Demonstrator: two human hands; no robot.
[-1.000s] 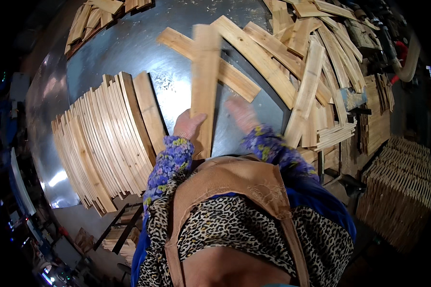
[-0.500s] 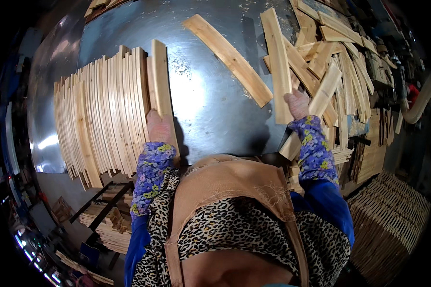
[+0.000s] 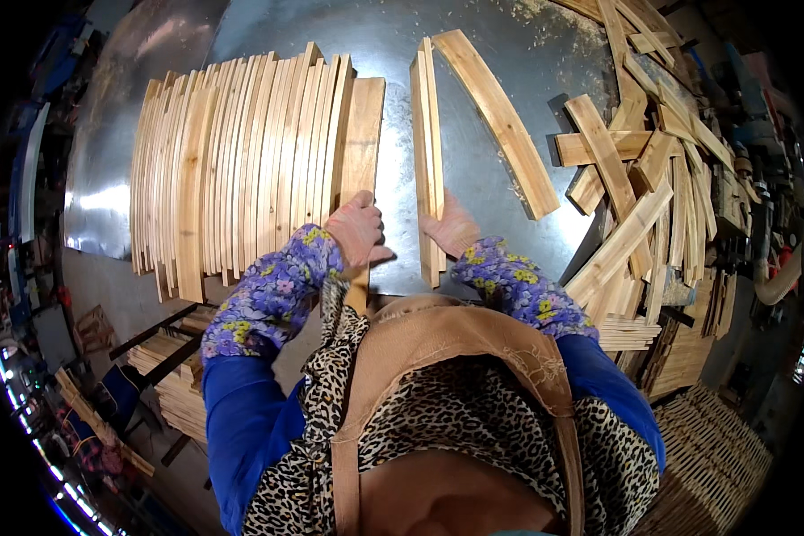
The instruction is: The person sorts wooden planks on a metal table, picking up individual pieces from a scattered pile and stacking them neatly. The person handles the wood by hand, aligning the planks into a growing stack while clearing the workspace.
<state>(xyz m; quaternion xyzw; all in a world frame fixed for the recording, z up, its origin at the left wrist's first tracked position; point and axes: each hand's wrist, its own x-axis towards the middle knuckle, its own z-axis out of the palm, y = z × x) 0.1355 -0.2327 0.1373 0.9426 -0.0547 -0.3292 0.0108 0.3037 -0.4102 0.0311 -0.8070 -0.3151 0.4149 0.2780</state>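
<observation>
My left hand (image 3: 357, 230) rests with its fingers apart on a flat wooden board (image 3: 362, 134) beside the right end of a long row of boards (image 3: 272, 152) stood on edge. Across a narrow gap, my right hand (image 3: 453, 230) grips a pair of thin wooden boards (image 3: 427, 152) near their close end. These stand on edge, side by side, on the metal table; the fingers on their far side are partly hidden. Right of them a single wider board (image 3: 500, 125) lies flat and slanted.
A jumbled pile of boards (image 3: 639, 210) covers the table's right side. The shiny metal tabletop (image 3: 389, 49) carries sawdust toward the back right. Below the table at left sits a stack of boards (image 3: 174, 393); slatted wooden stacks (image 3: 706, 456) stand at lower right.
My right hand has come left from the pile to the table's middle with boards in its grip. My left hand has loosened from an upright board, and a board now lies flat under it.
</observation>
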